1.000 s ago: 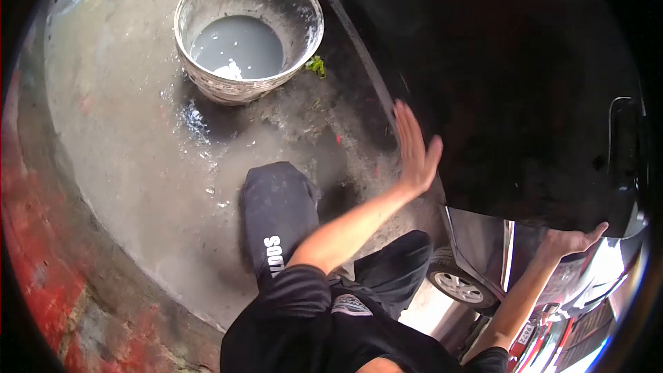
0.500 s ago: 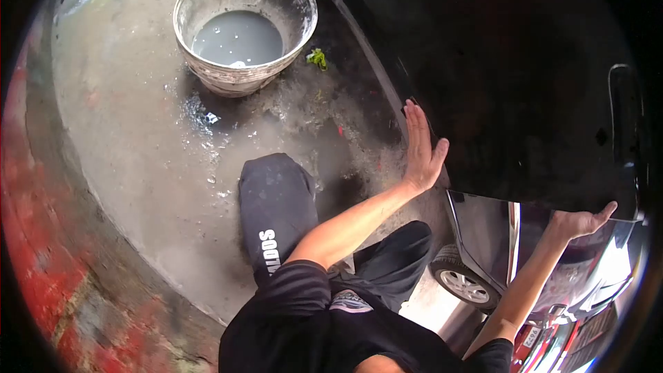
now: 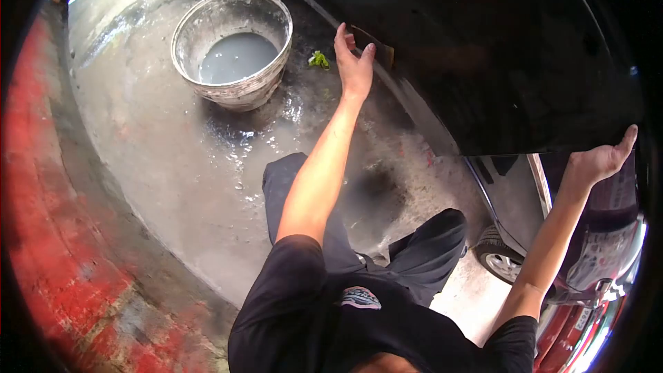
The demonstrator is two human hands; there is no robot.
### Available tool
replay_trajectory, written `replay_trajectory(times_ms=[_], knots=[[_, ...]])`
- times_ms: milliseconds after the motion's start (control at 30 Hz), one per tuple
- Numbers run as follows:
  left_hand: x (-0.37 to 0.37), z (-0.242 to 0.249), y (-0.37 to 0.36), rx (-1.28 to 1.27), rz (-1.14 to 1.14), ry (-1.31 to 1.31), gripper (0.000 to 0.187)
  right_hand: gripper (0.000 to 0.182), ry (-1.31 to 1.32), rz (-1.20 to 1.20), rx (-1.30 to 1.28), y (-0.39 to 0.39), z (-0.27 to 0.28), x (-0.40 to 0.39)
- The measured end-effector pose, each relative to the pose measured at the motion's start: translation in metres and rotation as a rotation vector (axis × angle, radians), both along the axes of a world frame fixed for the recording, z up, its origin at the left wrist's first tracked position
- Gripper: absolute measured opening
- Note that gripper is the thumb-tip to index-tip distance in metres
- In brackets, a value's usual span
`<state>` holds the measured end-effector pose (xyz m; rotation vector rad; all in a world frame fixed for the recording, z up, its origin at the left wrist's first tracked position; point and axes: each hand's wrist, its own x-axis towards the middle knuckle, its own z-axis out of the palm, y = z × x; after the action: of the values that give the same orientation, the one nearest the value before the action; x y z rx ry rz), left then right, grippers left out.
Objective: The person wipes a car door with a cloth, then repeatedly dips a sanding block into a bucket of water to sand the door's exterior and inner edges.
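Observation:
A glossy black car door (image 3: 483, 62) fills the upper right. My left hand (image 3: 356, 69) is at its lower edge, thumb apart from the fingers. A thin sheet with a tan edge (image 3: 388, 56), which looks like sandpaper, lies between this hand and the panel; part of it and of the fingers is hidden. My right hand (image 3: 602, 162) is wrapped round the door's near edge, its thumb up and its fingers mostly behind the panel.
A dirty bucket (image 3: 186, 62) with grey water stands on the wet concrete floor (image 3: 173, 173). Green scraps (image 3: 318, 60) lie beside it. A car wheel (image 3: 501, 262) and a red vehicle (image 3: 559, 338) are at lower right. A red-stained ledge (image 3: 62, 235) curves along the left.
My left hand has moved forward along the door's lower edge, away from my body, its fingers now more bent. My right hand stays on the door's near edge. The view has shifted.

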<state>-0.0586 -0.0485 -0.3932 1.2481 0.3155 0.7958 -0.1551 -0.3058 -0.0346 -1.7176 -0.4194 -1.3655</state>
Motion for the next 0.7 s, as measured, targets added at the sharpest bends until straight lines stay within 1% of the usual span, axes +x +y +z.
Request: replay_trajectory(times_ms=[33, 67, 100, 133, 167, 233, 267, 300, 333, 367, 433, 467, 500, 533, 567, 633, 667, 700], knots=[[-0.002, -0.002, 0.007, 0.005, 0.002, 0.002, 0.059, 0.037, -0.026, -0.062, -0.106, -0.001, -0.002, 0.001], [-0.004, -0.004, 0.014, -0.086, -0.12, 0.059, 0.057, 0.037, -0.026, -0.059, -0.103, 0.001, -0.001, 0.001], [-0.005, -0.005, 0.021, -0.179, -0.243, 0.113, 0.056, 0.037, 0.01, 0.012, -0.009, 0.002, 0.002, 0.001], [-0.006, -0.007, 0.024, -0.4, -0.4, -0.014, 0.043, 0.037, 0.043, 0.084, 0.085, 0.004, 0.005, 0.002], [-0.005, -0.008, 0.028, -0.397, -0.398, -0.02, 0.043, 0.037, 0.037, 0.088, 0.087, 0.004, 0.006, 0.004], [-0.008, -0.013, 0.032, -0.378, -0.544, 0.096, 0.03, 0.037, 0.051, 0.072, 0.111, 0.003, 0.006, 0.005], [-0.014, -0.001, 0.037, -0.373, -0.548, 0.106, 0.024, 0.037, 0.048, 0.071, 0.115, 0.001, 0.004, 0.006], [-0.021, 0.009, 0.045, -0.366, -0.552, 0.104, 0.024, 0.037, 0.026, 0.031, 0.06, -0.002, 0.002, 0.007], [-0.028, 0.017, 0.056, -0.462, -0.528, -0.011, 0.023, 0.038, 0.004, -0.01, 0.006, -0.005, 0.001, 0.01], [-0.032, 0.026, 0.072, -0.557, -0.504, -0.124, 0.022, 0.038, 0.0, -0.015, 0.015, -0.01, 0.001, 0.012], [-0.043, 0.048, 0.136, -0.276, -0.422, -0.181, 0.02, 0.041, -0.053, -0.149, -0.081, -0.02, 0.002, 0.015], [-0.043, 0.053, 0.174, -0.122, -0.3, -0.071, 0.022, 0.041, -0.043, -0.152, -0.072, -0.018, 0.001, 0.013], [-0.039, 0.052, 0.212, 0.031, -0.177, 0.039, 0.023, 0.043, 0.032, -0.08, 0.05, -0.016, 0.002, 0.009], [-0.03, 0.043, 0.247, 0.318, -0.064, 0.183, 0.021, 0.045, 0.103, -0.01, 0.174, -0.015, 0.002, 0.006], [-0.019, 0.036, 0.277, 0.607, 0.05, 0.322, 0.02, 0.045, 0.111, -0.014, 0.184, -0.022, 0.0, 0.004], [0.002, 0.008, 0.311, 1.006, 0.107, 0.719, 0.023, 0.047, 0.065, 0.114, 0.21, -0.042, 0.0, 0.003], [0.012, -0.024, 0.33, 1.019, 0.101, 0.719, 0.023, 0.1, -0.003, 0.289, -0.278, -0.011, 0.007, 0.01], [0.021, -0.068, 0.348, 1.286, 0.059, 0.847, 0.026, 0.1, 0.003, 0.279, -0.267, 0.004, 0.008, 0.007]])
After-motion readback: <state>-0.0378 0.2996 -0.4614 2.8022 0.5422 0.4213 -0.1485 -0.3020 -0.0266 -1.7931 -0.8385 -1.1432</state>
